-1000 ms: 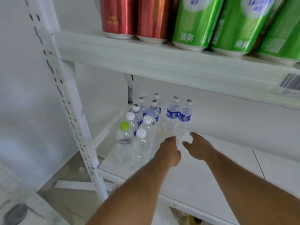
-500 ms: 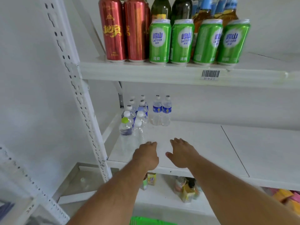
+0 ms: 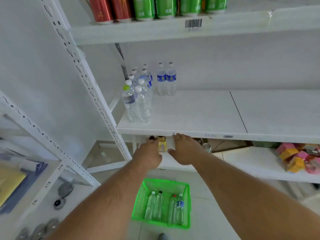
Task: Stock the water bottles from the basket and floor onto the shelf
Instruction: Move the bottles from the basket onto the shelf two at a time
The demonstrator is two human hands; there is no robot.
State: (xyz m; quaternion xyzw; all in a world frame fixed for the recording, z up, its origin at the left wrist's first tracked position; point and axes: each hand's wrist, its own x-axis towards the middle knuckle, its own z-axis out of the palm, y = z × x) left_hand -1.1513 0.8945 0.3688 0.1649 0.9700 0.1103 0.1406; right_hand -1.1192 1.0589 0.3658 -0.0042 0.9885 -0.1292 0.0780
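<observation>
**Between loads: empty hands hang over the basket as the shelf waits for more water**

A person stands at a white rack with both arms stretched forward and nothing in either grip. The left hand (image 3: 147,155) hangs knuckles-up with its fingers loosely bent, and the right hand (image 3: 186,150) is spread flat, palm down; both sit just below the front edge of the shelf (image 3: 199,111), in front of the lower tier. On the left end of that shelf stands a cluster of water bottles (image 3: 140,96), all upright, one with a green cap at the front, and a pair with blue labels (image 3: 166,79) just beside them toward the back. The rest of the shelf board is bare. Down on the floor, directly beneath the arms, a green basket (image 3: 187,205) holds four more bottles (image 3: 164,207) lying side by side, caps pointing away from the person. No loose bottle on the floor can be made out with certainty.

The step in hand looks like the turn between placing and fetching. The next move would call for a reach down into the basket, a firm grip round one or two bottles, and a lift up to the free space right of the standing cluster, set down upright without knocking the neighbours. Cans (image 3: 155,7) line the tier above.
</observation>
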